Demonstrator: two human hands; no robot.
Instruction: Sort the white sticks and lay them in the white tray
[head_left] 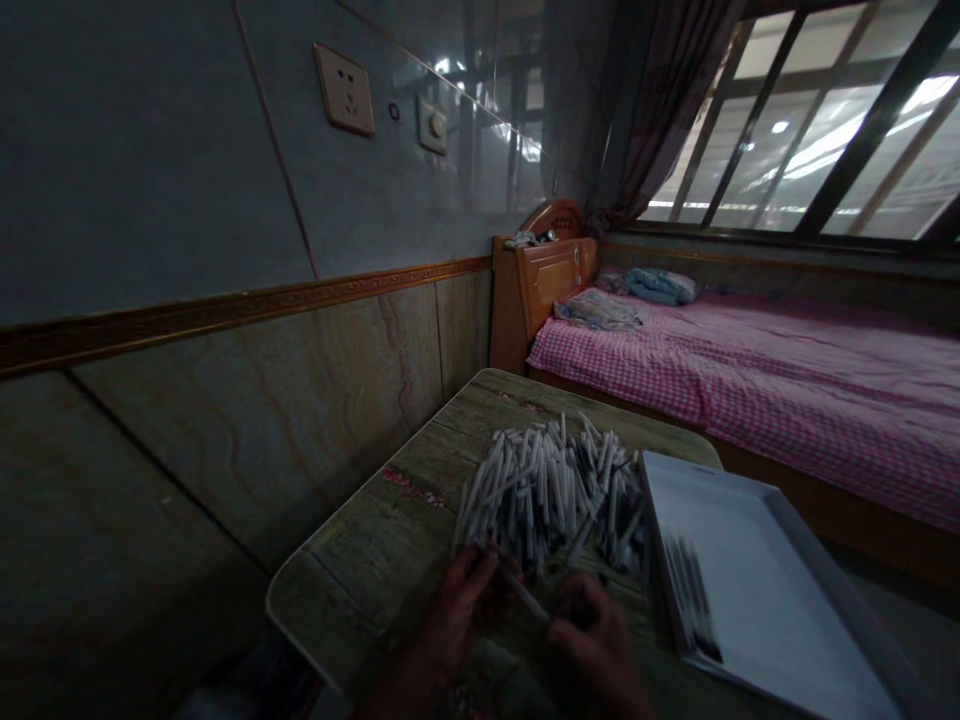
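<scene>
My left hand (459,612) and my right hand (596,640) meet low in the view over a small wooden table (375,545). Between them they pinch one thin white pen-like stick (525,597), each hand closed on one end. Just beyond my fingers lies a big heap of the same white and dark sticks (551,490). To the right of my right hand stands a shallow white tray (757,590) with a few dark sticks (690,595) laid along its left side.
A tiled wall (225,300) with a socket (344,90) runs close along the table's left edge. Behind the table is a bed (750,370) with a pink checked sheet, under a barred window (810,120). The room is dim.
</scene>
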